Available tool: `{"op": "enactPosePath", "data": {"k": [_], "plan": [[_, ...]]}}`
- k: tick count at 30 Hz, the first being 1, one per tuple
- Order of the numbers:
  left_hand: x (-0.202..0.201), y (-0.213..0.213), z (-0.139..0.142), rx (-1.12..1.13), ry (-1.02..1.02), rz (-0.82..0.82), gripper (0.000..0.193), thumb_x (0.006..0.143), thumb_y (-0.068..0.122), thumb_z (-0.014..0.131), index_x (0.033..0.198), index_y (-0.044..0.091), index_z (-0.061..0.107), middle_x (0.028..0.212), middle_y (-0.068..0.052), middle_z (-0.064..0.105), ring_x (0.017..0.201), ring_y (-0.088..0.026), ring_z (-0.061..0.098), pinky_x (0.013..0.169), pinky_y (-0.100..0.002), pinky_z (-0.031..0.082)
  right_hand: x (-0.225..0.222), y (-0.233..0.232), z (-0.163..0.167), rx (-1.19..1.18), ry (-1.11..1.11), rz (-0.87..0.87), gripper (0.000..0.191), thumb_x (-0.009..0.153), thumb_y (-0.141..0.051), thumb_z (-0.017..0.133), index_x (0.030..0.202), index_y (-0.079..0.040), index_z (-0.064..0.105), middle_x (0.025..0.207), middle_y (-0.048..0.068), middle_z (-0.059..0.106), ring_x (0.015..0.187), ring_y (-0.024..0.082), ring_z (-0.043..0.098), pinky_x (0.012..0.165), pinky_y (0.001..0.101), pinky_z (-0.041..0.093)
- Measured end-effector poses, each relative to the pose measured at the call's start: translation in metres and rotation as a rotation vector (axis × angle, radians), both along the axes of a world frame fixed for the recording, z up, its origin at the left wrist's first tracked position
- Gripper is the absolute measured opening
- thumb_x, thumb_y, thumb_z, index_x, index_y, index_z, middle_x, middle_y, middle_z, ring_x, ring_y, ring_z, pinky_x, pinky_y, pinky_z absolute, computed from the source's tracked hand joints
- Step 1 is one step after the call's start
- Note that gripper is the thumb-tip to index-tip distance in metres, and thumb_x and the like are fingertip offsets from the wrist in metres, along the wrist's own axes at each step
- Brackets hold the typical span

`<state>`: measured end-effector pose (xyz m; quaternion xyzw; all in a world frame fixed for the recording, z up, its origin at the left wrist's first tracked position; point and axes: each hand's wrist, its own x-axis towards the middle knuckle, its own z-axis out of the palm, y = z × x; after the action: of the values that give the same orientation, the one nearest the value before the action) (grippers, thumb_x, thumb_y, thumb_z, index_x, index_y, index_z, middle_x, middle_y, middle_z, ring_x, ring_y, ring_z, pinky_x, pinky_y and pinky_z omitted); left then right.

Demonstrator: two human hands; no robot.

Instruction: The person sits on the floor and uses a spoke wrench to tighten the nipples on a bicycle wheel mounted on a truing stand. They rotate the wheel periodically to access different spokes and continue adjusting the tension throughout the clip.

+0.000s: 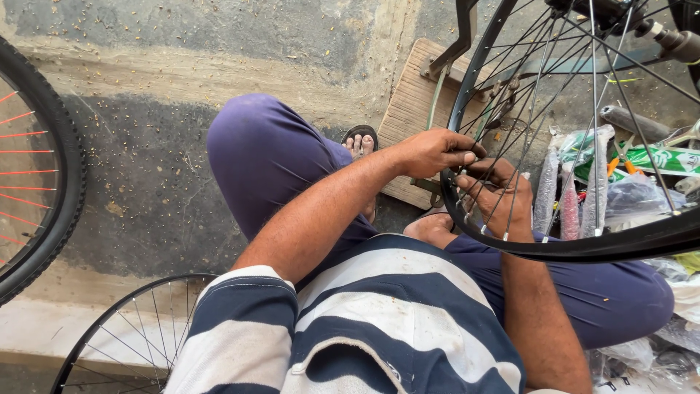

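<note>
A black bicycle rim point(583, 248) with thin steel spokes point(594, 117) stands upright at the right, in front of my knees. My left hand point(437, 151) reaches over to the rim's left edge, fingertips pinched at a spoke end on the rim. My right hand point(499, 193) sits just below it inside the wheel, fingers curled among the spokes near the same spot. What the fingertips hold is too small to see. The hub and axle point(660, 33) show at the top right.
A wooden board point(408, 102) with a metal bracket lies on the concrete floor beyond my foot. A tyred wheel with red spokes point(33, 168) stands far left, a bare spoked rim point(131, 335) at bottom left. Plastic-wrapped parts point(583, 182) pile at the right.
</note>
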<state>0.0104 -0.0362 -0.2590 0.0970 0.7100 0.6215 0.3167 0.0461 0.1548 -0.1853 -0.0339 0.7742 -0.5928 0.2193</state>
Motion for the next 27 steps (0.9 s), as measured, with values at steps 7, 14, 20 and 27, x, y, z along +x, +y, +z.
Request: {"op": "enactPosePath", "data": {"k": [7, 14, 20, 27], "plan": [[0.001, -0.003, 0.005, 0.047, 0.062, -0.004, 0.039, 0.102, 0.036, 0.059, 0.131, 0.014, 0.068, 0.113, -0.009, 0.079, 0.104, -0.019, 0.076, 0.091, -0.035, 0.059, -0.002, 0.003, -0.001, 0.159, 0.000, -0.028, 0.029, 0.087, -0.014, 0.086, 0.107, 0.000, 0.070, 0.092, 0.008, 0.073, 0.083, 0.012, 0.069, 0.070, 0.0251, 0.055], [0.000, -0.001, 0.003, 0.018, 0.031, -0.019, 0.039, 0.101, 0.037, 0.058, 0.133, 0.015, 0.067, 0.113, -0.009, 0.078, 0.105, -0.019, 0.075, 0.092, -0.034, 0.059, -0.001, 0.008, -0.009, 0.076, 0.023, 0.017, 0.031, 0.086, -0.013, 0.085, 0.110, 0.000, 0.070, 0.096, 0.006, 0.073, 0.087, 0.011, 0.070, 0.075, 0.0250, 0.056], [0.005, -0.007, -0.010, 0.370, -0.027, -0.122, 0.043, 0.092, 0.024, 0.076, 0.131, 0.008, 0.066, 0.118, -0.010, 0.076, 0.108, -0.018, 0.072, 0.094, -0.035, 0.058, 0.005, 0.033, -0.030, 0.121, 0.019, -0.028, 0.026, 0.090, -0.007, 0.078, 0.111, 0.000, 0.065, 0.093, 0.006, 0.071, 0.083, 0.012, 0.066, 0.072, 0.0250, 0.054], [0.004, -0.012, -0.011, 0.188, 0.083, -0.157, 0.039, 0.084, 0.029, 0.083, 0.117, 0.010, 0.075, 0.108, -0.009, 0.079, 0.098, -0.020, 0.074, 0.086, -0.036, 0.058, -0.009, 0.055, -0.052, 0.092, -0.142, -0.002, 0.021, 0.091, -0.009, 0.074, 0.107, 0.001, 0.066, 0.084, 0.014, 0.072, 0.068, 0.022, 0.065, 0.059, 0.0358, 0.052]]}}
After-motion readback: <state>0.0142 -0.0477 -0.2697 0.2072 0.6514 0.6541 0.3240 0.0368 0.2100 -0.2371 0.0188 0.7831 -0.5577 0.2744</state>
